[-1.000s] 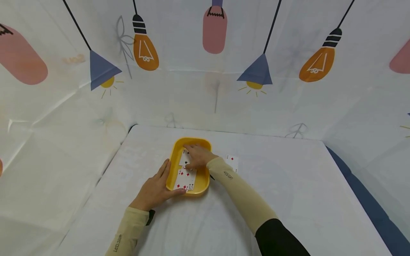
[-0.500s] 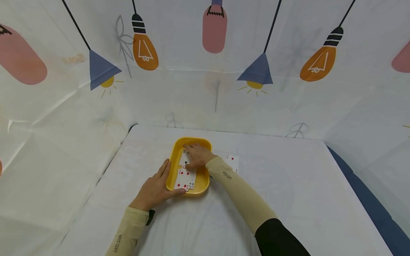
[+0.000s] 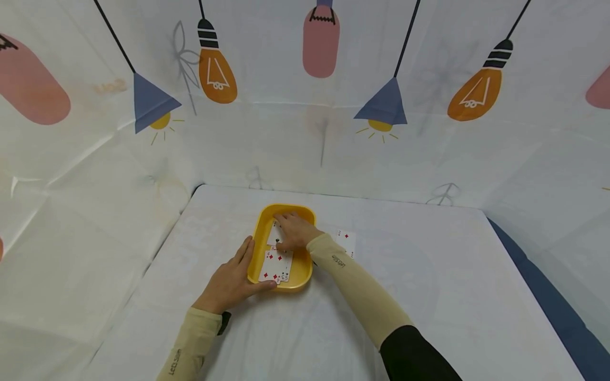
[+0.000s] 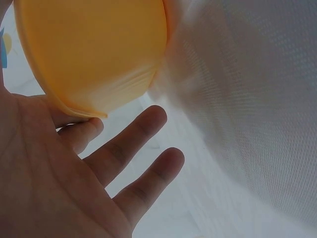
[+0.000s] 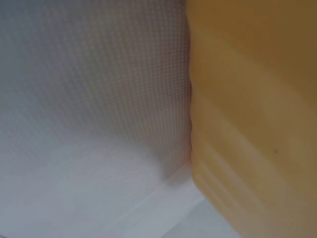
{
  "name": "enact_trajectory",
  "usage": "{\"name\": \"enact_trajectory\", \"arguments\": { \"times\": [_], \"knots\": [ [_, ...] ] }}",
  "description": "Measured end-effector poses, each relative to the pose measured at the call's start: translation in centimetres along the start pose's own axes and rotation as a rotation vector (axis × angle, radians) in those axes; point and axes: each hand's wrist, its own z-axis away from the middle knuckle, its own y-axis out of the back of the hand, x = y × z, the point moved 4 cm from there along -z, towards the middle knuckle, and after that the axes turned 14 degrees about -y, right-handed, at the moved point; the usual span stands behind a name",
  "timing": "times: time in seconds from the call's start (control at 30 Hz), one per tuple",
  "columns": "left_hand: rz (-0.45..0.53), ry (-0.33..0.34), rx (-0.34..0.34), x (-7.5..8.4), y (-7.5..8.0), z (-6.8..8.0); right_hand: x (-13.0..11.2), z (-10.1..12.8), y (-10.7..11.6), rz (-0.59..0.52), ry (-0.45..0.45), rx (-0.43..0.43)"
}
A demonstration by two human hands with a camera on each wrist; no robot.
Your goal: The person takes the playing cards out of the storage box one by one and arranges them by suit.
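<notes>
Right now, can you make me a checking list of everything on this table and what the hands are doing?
Surface: white cloth-covered table, wrinkled.
Job's things: yellow oval plastic tray holding face-up playing cards with red diamonds.
Clutter: single white playing card with a red diamond lying on the cloth right of the tray, apart from it.
Grips: left hand rests against the tray's left side, fingers straight; right hand lies on the cards inside the tray.
Cables: nothing seen.
Surroundings: white backdrop printed with lamps and bulbs.
</notes>
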Motion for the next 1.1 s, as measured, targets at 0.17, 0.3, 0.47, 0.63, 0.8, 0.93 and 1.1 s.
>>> {"name": "enact_trajectory", "arguments": {
  "times": [0.17, 0.3, 0.47, 0.63, 0.8, 0.93, 1.1],
  "knots": [
    [0.001, 0.001, 0.0, 0.1, 0.1, 0.0, 0.1, 0.2, 0.2, -0.006, 0.005, 0.013],
    [0.007, 0.008, -0.002, 0.3, 0.1, 0.0, 0.1, 0.3, 0.3, -0.01, 0.012, 0.025],
    [0.003, 0.011, -0.008, 0.4, 0.1, 0.0, 0.2, 0.5, 0.4, -0.008, 0.031, 0.046],
    [0.0, 0.01, -0.009, 0.4, 0.2, 0.0, 0.3, 0.7, 0.5, -0.03, 0.041, 0.07],
    [0.002, 0.01, -0.015, 0.4, 0.2, 0.0, 0.2, 0.9, 0.5, -0.066, 0.052, 0.085],
    [0.004, 0.012, -0.015, 0.3, 0.2, 0.1, 0.2, 1.2, 0.7, -0.083, 0.066, 0.097],
    [0.011, 0.015, -0.015, 0.4, 0.3, 0.1, 0.1, 1.8, 1.1, -0.111, 0.084, 0.105]
  ]
}}
